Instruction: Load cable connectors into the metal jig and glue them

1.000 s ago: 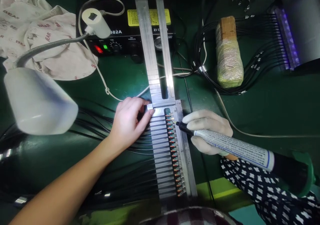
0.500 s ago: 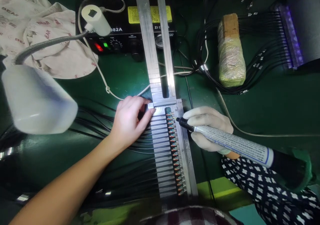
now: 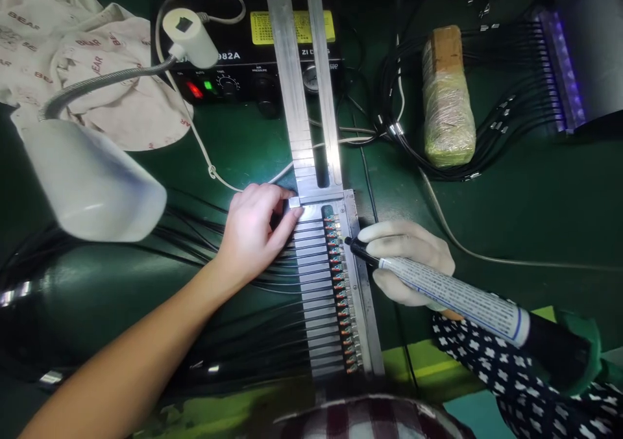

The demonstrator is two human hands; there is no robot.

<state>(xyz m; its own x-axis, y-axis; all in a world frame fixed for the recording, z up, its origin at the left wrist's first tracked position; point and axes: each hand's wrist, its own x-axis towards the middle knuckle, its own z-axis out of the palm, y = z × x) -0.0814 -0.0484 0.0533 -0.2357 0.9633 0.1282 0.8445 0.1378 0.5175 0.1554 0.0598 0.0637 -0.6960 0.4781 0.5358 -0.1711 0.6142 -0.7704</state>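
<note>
A slotted metal fixture [image 3: 314,267] lies lengthwise before me. Several black cables run in from its left, side by side, to a row of small connectors [image 3: 341,276] with exposed coloured wires. With thumb and forefinger, my left hand [image 3: 257,228] grips a small metal block [image 3: 294,202] at the upper left corner of the fixture. In a white glove, my right hand [image 3: 411,257] holds a thick, pen-shaped tube [image 3: 457,299] with a printed white label and a black nozzle. The nozzle tip is beside the upper connectors; whether it touches them I cannot tell.
A metal rail [image 3: 292,88] extends away over a black control box [image 3: 219,85] with lit switches. At left are a white lamp [image 3: 97,179] and a printed cloth [image 3: 92,62]. A plastic-wrapped block [image 3: 448,108] rests on cables, left of a purple-lit device [image 3: 559,69].
The tube's nozzle has shifted slightly toward me along the connector row. My left hand keeps its grip on the block. The whole view has shifted a little.
</note>
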